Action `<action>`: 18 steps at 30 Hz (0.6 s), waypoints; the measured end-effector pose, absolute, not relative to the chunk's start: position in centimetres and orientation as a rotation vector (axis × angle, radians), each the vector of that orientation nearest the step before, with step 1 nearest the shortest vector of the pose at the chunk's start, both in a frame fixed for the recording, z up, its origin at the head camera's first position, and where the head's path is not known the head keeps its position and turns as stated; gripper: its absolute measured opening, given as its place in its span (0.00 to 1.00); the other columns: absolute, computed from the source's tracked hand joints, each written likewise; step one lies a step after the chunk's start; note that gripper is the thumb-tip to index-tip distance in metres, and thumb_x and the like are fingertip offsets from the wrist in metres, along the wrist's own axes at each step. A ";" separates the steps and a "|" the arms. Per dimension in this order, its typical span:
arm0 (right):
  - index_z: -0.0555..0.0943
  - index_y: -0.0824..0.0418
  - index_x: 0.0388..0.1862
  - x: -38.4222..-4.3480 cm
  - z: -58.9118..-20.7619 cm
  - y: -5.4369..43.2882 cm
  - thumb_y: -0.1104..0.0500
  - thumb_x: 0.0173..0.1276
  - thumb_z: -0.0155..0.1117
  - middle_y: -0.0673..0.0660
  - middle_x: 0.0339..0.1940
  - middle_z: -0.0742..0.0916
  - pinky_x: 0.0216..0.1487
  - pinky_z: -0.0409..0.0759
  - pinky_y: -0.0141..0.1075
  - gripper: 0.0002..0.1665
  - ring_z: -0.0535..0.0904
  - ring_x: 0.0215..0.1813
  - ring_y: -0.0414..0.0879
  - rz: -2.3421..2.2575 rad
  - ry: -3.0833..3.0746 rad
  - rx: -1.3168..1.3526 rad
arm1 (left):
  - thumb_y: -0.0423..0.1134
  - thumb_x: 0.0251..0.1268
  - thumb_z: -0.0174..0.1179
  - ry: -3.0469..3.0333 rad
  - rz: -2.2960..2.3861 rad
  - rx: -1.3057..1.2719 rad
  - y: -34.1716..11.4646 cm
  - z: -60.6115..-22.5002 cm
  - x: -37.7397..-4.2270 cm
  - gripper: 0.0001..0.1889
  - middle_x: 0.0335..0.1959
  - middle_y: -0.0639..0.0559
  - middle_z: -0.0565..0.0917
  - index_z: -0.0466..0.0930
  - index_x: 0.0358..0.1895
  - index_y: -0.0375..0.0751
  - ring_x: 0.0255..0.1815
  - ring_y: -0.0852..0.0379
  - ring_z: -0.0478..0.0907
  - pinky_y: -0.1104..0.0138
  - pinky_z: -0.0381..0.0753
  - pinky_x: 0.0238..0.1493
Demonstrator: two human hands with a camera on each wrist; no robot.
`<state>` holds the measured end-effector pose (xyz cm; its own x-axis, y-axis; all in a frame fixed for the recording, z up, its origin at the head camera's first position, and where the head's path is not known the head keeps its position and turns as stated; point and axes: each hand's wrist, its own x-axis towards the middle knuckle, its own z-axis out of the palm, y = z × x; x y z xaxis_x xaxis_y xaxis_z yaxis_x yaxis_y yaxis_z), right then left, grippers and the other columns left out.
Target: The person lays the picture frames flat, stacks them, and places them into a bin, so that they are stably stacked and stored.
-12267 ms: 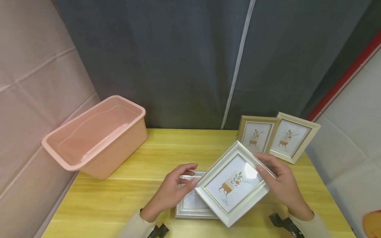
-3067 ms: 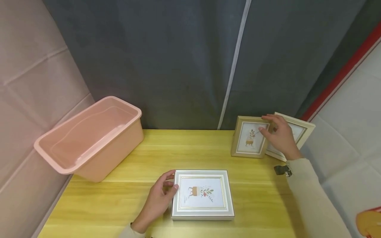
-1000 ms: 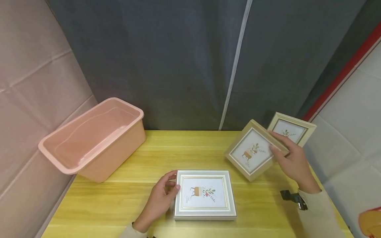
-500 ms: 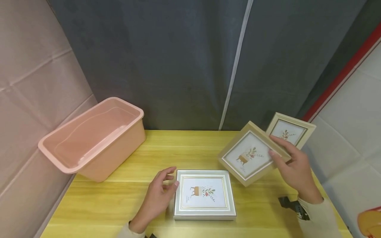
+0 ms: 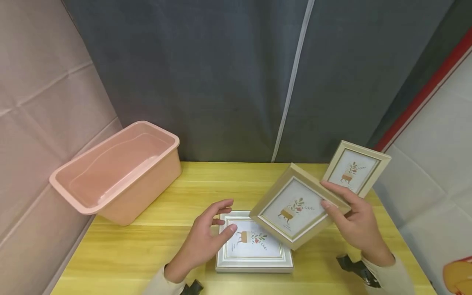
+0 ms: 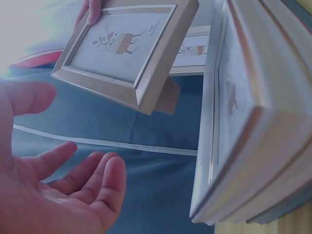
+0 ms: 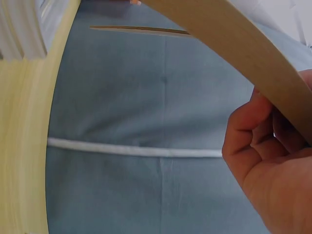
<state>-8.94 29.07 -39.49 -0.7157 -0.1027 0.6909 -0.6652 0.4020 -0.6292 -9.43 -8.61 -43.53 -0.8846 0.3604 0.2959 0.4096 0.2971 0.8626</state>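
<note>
My right hand (image 5: 359, 223) grips a light tan picture frame (image 5: 293, 209) by its right corner. The frame is tilted above the table, its flower-pot print facing up. Only its tan edge shows in the right wrist view, with the curled fingers (image 7: 246, 134) behind it. Beneath it lies a white picture frame (image 5: 254, 262), partly covered. The left wrist view reveals that this white one tops a stack of frames (image 6: 278, 117). Beside the stack's left side hovers my left hand (image 5: 203, 239), fingers spread and holding nothing.
A cream picture frame (image 5: 355, 170) stands upright at the back right of the wooden table (image 5: 147, 254). At the back left is a pink plastic bin (image 5: 140, 184). A dark curtain (image 5: 206, 82) hangs behind the table.
The tan frame was picked up from beside the cream one and brought left and nearer, now over the stack. My left hand has come off the white frame's edge and risen slightly.
</note>
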 end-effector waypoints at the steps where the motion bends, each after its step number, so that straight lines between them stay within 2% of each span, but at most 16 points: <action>1: 0.80 0.77 0.63 -8.8 -39.5 28.8 0.89 0.52 0.64 0.45 0.62 0.89 0.12 0.63 0.17 0.36 0.72 0.17 0.22 1.307 -2.101 0.662 | 0.43 0.75 0.67 -2.476 -1.679 -0.785 -8.4 -43.4 -9.5 0.29 0.71 0.52 0.79 0.70 0.76 0.52 0.67 0.48 0.80 0.59 0.87 0.59; 2: 0.80 0.77 0.63 -8.6 -39.5 28.5 0.88 0.51 0.65 0.45 0.63 0.88 0.18 0.69 0.16 0.37 0.75 0.21 0.22 1.294 -2.108 0.668 | 0.42 0.75 0.67 -2.460 -1.690 -0.824 -8.2 -43.2 -9.6 0.30 0.72 0.52 0.79 0.70 0.76 0.52 0.68 0.48 0.80 0.59 0.87 0.59; 4: 0.81 0.77 0.62 -8.4 -39.4 27.9 0.88 0.50 0.67 0.47 0.64 0.88 0.35 0.79 0.15 0.37 0.86 0.38 0.27 1.286 -2.106 0.694 | 0.40 0.74 0.68 -2.429 -1.722 -0.891 -7.8 -42.9 -9.6 0.31 0.73 0.52 0.78 0.69 0.77 0.51 0.69 0.50 0.79 0.58 0.86 0.61; 7: 0.81 0.77 0.62 -7.9 -39.3 27.2 0.87 0.49 0.67 0.50 0.65 0.88 0.62 0.80 0.22 0.37 0.85 0.62 0.35 1.289 -2.099 0.743 | 0.36 0.72 0.68 -2.381 -1.747 -0.998 -7.4 -42.6 -9.6 0.33 0.73 0.51 0.78 0.68 0.78 0.50 0.71 0.51 0.78 0.57 0.86 0.62; 11: 0.79 0.78 0.64 -7.5 -39.2 26.3 0.88 0.52 0.64 0.53 0.65 0.88 0.51 0.87 0.27 0.36 0.89 0.54 0.37 1.443 -2.067 0.865 | 0.35 0.70 0.67 -2.343 -1.744 -1.098 -7.0 -42.2 -9.5 0.35 0.74 0.51 0.77 0.67 0.79 0.49 0.72 0.51 0.76 0.56 0.85 0.64; 14: 0.77 0.78 0.66 -7.3 -39.3 25.7 0.88 0.55 0.62 0.54 0.63 0.88 0.42 0.89 0.29 0.36 0.90 0.48 0.38 1.552 -2.054 0.944 | 0.36 0.70 0.67 -2.326 -1.737 -1.159 -6.8 -42.0 -9.5 0.36 0.75 0.50 0.76 0.66 0.79 0.48 0.74 0.49 0.75 0.54 0.83 0.67; 18: 0.78 0.76 0.66 -7.1 -39.9 24.9 0.87 0.57 0.63 0.54 0.63 0.88 0.45 0.89 0.28 0.35 0.90 0.48 0.38 1.581 -2.065 0.990 | 0.38 0.70 0.66 -2.326 -1.735 -1.235 -6.7 -42.2 -9.6 0.35 0.73 0.51 0.78 0.66 0.79 0.49 0.72 0.50 0.76 0.53 0.80 0.70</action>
